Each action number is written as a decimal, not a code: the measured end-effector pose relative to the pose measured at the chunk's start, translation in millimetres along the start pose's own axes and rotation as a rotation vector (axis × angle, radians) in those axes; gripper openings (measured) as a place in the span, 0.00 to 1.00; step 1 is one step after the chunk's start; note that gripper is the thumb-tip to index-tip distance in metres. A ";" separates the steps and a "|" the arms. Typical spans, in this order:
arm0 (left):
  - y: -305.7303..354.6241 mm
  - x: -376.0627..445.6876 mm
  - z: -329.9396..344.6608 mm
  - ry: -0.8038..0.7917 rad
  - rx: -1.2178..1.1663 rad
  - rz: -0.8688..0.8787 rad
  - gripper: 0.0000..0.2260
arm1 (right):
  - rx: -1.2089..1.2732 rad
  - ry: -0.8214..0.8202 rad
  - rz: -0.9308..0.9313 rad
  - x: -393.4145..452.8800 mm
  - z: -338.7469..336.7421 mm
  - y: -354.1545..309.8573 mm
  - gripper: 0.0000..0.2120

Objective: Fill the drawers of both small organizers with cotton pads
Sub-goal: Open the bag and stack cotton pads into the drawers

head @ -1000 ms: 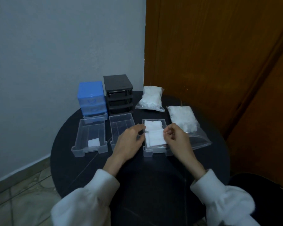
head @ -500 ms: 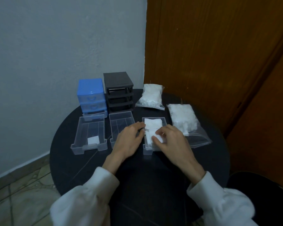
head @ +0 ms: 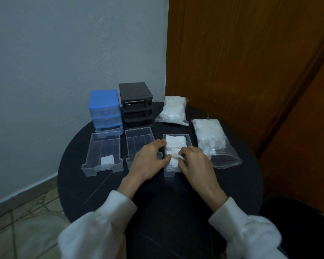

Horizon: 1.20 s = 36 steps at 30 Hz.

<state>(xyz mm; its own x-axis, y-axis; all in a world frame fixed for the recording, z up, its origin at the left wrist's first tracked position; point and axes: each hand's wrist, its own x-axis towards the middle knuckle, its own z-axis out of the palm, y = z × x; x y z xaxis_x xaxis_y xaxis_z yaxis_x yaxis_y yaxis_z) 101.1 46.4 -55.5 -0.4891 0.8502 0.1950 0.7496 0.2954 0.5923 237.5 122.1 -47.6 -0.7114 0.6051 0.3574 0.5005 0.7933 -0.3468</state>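
While 1 clear drawer on the round table is stacked with cotton pads, the leftmost drawer holds 1 pad and the middle drawer looks empty. The right hand pinches a pad; the left hand lies relaxed against the filled drawer. Most filling remains (the black organizer is gutted, the blue organizer keeps 2 drawers). 2 bags sit near, obstructing nothing.

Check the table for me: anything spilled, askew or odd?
Nothing spilled. The leftmost clear plastic drawer holds just one white cotton pad. The blue plastic organizer's bottom drawer sticks out slightly. Both hands, left hand and right hand, work at the pad-filled clear drawer.
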 end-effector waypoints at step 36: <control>7.1 -1.1 -4.4 0.073 -0.161 0.002 0.19 | 0.024 -0.058 -0.118 41.8 6.1 2.9 0.20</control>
<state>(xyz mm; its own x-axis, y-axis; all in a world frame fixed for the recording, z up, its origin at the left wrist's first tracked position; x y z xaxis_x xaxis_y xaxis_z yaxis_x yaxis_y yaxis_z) 105.0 45.7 -48.1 -0.5236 0.8147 0.2492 0.6723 0.2155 0.7082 206.2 149.3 -39.0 -0.7922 0.5021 0.3468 0.4002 0.8565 -0.3259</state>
